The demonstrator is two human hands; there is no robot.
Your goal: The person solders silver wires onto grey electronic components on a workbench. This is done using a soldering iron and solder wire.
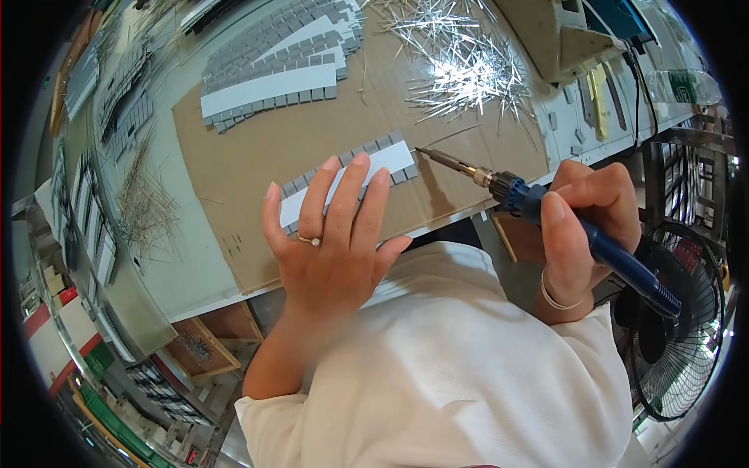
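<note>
My left hand (328, 242) lies flat with its fingers spread over a strip of grey square pieces with a white band along it (396, 161), holding it down on the cardboard. The hand covers the middle of the strip. In my right hand (585, 230) is a dark blue soldering iron (511, 192), gripped like a pen. Its thin tip points left and sits at the right end of the strip; whether it touches cannot be made out. A thin wire also runs out near that end.
Beneath the strip is a brown cardboard sheet (211, 171). Similar strips (269, 90) are stacked at the far left. Shiny thin metal wires (468, 78) lie piled at the far right, more loose wires (148, 203) at the left. A black fan (679, 327) stands at my right.
</note>
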